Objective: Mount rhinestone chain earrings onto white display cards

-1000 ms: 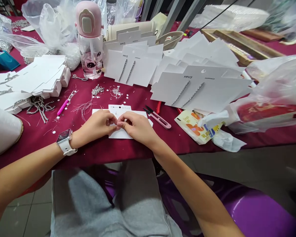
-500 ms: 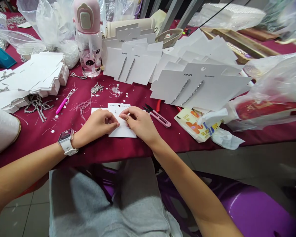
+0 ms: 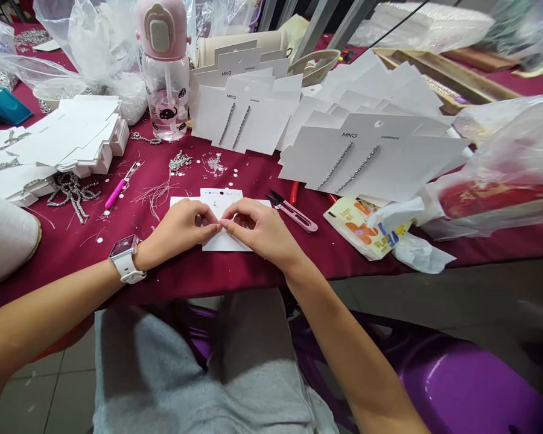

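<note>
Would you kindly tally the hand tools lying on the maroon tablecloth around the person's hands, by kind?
Pink thread snips: 1
Red-handled pliers, partly hidden: 1
Slim pink-handled tool: 1
Total: 3

Between your hands: your left hand (image 3: 176,229) and right hand (image 3: 265,232) hide what lies on the card (image 3: 221,241).
Card print: too small to read.
Top edge: cuts off your pink water bottle (image 3: 163,78).

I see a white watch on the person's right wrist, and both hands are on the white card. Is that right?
Not quite. The white watch is on the left wrist, not the right; the head view shows it. The left hand and right hand are on the white card, as you said.
</note>
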Motion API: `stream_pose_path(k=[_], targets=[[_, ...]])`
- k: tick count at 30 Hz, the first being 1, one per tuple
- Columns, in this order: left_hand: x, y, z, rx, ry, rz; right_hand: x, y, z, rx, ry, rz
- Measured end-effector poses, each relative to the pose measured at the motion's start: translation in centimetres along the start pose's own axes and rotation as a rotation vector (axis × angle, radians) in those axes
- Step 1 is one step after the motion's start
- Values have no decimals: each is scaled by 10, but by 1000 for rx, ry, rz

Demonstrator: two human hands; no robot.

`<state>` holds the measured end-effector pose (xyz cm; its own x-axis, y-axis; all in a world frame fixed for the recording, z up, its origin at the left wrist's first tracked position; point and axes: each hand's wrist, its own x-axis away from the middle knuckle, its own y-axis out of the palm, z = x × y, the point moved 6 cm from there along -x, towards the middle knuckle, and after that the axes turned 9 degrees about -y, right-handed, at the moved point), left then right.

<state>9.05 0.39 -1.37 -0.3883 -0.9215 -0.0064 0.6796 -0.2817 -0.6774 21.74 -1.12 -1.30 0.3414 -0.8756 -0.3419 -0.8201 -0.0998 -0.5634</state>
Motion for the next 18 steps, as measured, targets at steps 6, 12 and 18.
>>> stream_pose_path(k=[6, 12, 18], targets=[[-1, 2, -1, 2, -5, -8, 0, 1, -1, 18, -13, -6], [0, 0, 1, -14, -7, -5, 0, 1, 0, -21, 3, 3], [-1, 1, 3, -45, -10, -1, 0, 1, 1, -63, 21, 8]])
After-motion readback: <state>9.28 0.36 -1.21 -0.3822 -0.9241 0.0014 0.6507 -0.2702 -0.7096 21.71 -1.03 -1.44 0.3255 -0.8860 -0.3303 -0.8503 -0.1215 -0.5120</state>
